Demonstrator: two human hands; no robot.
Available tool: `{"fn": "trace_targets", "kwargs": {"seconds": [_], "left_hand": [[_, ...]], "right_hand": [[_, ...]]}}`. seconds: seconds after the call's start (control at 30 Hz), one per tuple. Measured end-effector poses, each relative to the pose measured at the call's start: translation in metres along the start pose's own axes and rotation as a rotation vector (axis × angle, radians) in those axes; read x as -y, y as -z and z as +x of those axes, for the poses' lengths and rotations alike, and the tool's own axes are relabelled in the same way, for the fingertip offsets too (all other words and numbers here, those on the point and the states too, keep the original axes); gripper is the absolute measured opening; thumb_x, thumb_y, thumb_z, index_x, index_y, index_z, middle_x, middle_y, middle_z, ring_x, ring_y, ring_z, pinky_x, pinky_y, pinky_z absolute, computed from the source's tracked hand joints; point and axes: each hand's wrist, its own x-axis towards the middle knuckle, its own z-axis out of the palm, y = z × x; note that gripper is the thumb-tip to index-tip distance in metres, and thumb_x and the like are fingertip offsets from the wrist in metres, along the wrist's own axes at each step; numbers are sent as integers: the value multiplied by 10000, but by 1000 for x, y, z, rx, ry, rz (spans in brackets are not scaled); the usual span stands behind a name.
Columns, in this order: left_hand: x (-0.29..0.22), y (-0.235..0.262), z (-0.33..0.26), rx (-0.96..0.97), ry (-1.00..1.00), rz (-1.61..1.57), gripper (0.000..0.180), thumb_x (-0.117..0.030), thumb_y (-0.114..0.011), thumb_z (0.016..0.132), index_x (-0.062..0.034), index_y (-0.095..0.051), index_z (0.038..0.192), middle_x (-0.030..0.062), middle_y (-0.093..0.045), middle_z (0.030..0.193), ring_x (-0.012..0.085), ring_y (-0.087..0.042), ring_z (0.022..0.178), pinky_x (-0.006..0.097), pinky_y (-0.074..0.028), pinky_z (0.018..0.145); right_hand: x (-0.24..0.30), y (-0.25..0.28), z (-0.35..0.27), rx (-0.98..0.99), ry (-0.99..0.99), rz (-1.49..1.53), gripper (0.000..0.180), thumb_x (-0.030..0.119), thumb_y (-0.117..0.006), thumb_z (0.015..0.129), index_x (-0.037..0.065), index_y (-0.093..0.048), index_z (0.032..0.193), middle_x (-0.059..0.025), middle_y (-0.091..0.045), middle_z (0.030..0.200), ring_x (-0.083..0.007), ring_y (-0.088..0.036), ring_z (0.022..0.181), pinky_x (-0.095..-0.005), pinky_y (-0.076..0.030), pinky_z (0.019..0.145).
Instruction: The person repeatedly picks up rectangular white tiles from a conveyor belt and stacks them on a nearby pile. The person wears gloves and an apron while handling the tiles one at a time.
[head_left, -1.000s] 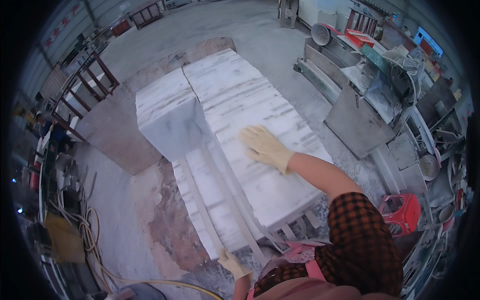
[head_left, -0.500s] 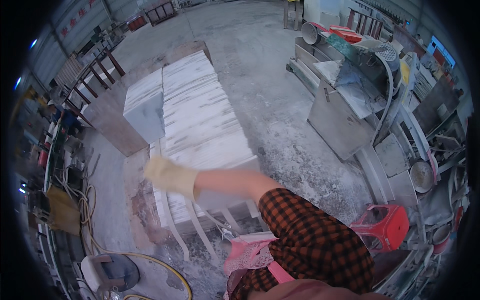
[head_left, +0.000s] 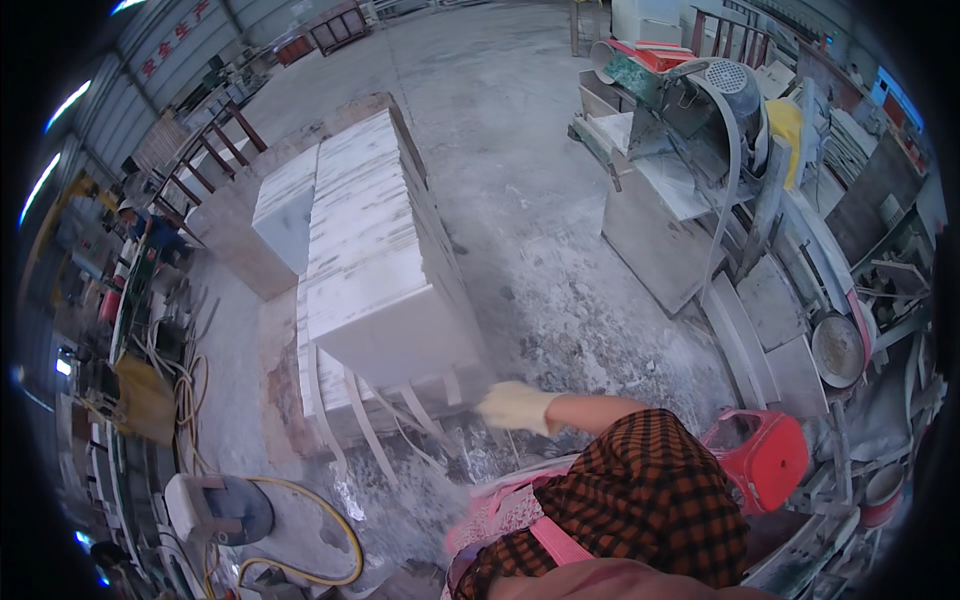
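Note:
My right hand (head_left: pixel 517 408), in a cream work glove, is just right of the near lower corner of a long stack of white stone slabs (head_left: pixel 372 318). Motion smears its fingers, so their pose is unclear, and I cannot tell if they touch anything. The slabs stand on edge in a tight row, with a shorter block of slabs (head_left: pixel 280 222) against its far left side. Pale flat strips (head_left: pixel 370 430) stick out from under the stack toward me. A checked orange-and-black sleeve (head_left: pixel 640 490) covers my upper arm. My left hand is out of sight.
A red plastic stool (head_left: pixel 765 460) stands at my right. Beyond it are a grey panel (head_left: pixel 655 240) and cluttered machinery (head_left: pixel 735 110). A yellow hose (head_left: pixel 350 540) curls by a bucket-like container (head_left: pixel 235 508) at lower left. Another person (head_left: pixel 155 235) is at far left.
My right hand has swung from over the left part of the stack's near end to its right side, lower down. The stack's near face now shows uncovered. The view has shifted slightly.

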Motion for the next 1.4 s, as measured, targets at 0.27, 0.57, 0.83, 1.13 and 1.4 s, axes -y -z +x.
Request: {"fn": "trace_targets", "kwargs": {"seconds": [0.27,0.57,0.83,1.13,1.4], "left_hand": [[72,40,-71,-69,25,74,446,-329,-624,936,2,-637,1233,142,-655,1198,278,-580,1130,404,-428,1029],[180,91,-172,-127,91,157,471,-355,-630,930,1,-637,1238,149,-654,1210,286,-579,1144,413,-425,1037],[241,119,-233,-182,184,221,494,-377,-634,924,0,-636,1243,154,-653,1220,292,-579,1155,421,-421,1045],[283,138,-295,-292,289,294,520,-403,-640,918,-1,-636,1248,161,-652,1231,299,-578,1168,429,-418,1053],[378,193,-433,-494,507,431,543,-425,-644,913,-1,-636,1253,166,-651,1242,306,-577,1180,437,-414,1060]], "right_hand": [[-71,-46,-229,383,-1245,237,392,249,-602,867,28,-674,1182,-203,-638,1260,-374,-617,1132,-451,-507,917],[26,-78,-299,238,-633,58,366,298,-596,873,55,-667,1138,-190,-640,1214,-370,-604,1136,-452,-489,924],[51,-68,-339,221,-721,179,314,183,-582,866,67,-690,1137,-173,-646,1237,-349,-602,1160,-429,-493,969],[46,-35,-369,100,-684,281,446,337,-550,905,91,-633,1268,-198,-585,1337,-356,-548,1241,-428,-445,1031],[-34,-54,-408,165,-691,214,418,295,-645,854,43,-671,1186,-221,-695,1112,-410,-661,1020,-501,-515,894]]}}
